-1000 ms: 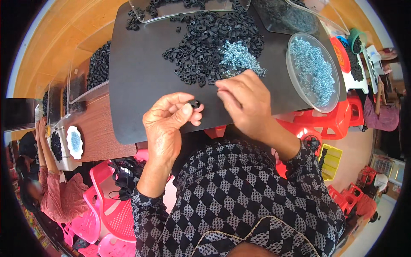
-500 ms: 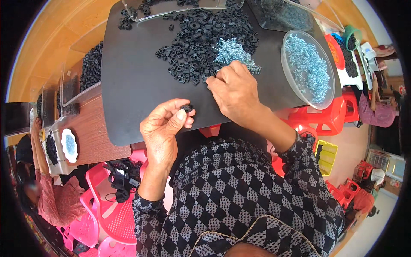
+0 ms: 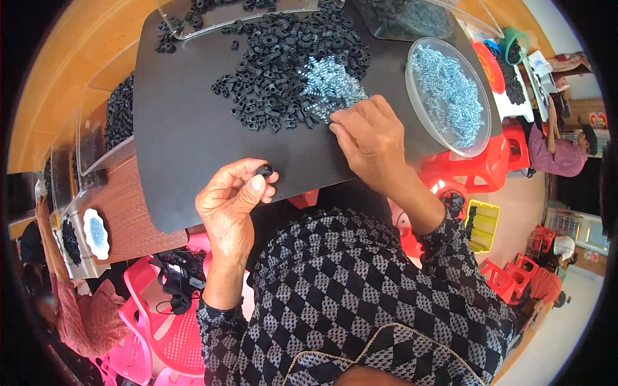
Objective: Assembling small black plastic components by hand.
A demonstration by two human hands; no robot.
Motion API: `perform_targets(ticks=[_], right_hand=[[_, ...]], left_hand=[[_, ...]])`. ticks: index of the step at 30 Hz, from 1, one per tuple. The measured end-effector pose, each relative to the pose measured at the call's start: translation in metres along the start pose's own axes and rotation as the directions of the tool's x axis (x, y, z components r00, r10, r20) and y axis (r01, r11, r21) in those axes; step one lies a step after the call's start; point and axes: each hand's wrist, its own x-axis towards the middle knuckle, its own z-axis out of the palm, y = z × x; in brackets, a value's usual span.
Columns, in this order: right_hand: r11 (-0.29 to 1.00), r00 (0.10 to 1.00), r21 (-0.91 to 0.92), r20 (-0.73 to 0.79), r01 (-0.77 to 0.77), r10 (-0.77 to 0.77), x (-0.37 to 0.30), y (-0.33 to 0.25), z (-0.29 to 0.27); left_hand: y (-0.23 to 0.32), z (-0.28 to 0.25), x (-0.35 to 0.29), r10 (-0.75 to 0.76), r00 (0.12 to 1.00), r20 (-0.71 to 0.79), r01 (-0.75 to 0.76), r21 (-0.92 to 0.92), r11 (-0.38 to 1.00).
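Observation:
My left hand [image 3: 235,199] pinches a small black hollow plastic part [image 3: 264,170] between thumb and fingers, just above the near side of the dark tabletop [image 3: 180,148]. To its right, my right hand [image 3: 373,138] is closed, thumb against fingertips; whatever lies between them is hidden or too small to make out. It is at the near right edge of a small heap of pale blue metal coil springs [image 3: 331,83]. Those springs lie against a wide pile of loose black plastic parts [image 3: 277,77] at the middle of the table.
A round clear tub [image 3: 479,145] of springs stands on the right. Clear bins [image 3: 238,27] edge the far side. Left, a brown wooden table [image 3: 138,206] bears a white dish [image 3: 90,241] of springs. Pink chairs [image 3: 187,334], red stools [image 3: 470,174] and other people [image 3: 84,315] are around.
My right hand has drawn back from the spring heap, toward me and to the right. My left hand still pinches the black part. The whole view has shifted slightly.

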Motion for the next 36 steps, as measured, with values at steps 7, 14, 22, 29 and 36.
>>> perform_targets(ticks=[7,14,22,29,36], right_hand=[[0.998,0.999,-0.070,0.033,0.004,-0.002,0.004,-0.002,0.006],[0.987,0.999,-0.156,0.031,0.031,-0.027,0.002,-0.001,0.017],[0.994,0.998,-0.110,-0.054,-0.024,0.018,0.005,0.001,0.013],[0.966,0.999,0.257,-0.011,-0.029,0.033,0.013,-0.024,0.008],[0.827,0.955,0.523,0.294,-0.204,0.049,0.023,-0.037,-0.004]], left_hand=[[-0.001,-0.002,0.000,0.003,1.000,0.005,-0.003,-0.012,1.000],[0.000,0.000,-0.001,0.004,1.000,0.012,-0.004,-0.017,1.000],[0.000,0.003,0.000,0.016,1.000,-0.019,-0.016,0.007,1.000],[0.000,0.011,0.003,0.020,0.999,-0.026,-0.020,-0.007,1.000],[-0.001,0.009,0.004,0.077,0.997,-0.029,-0.073,0.116,0.991]])
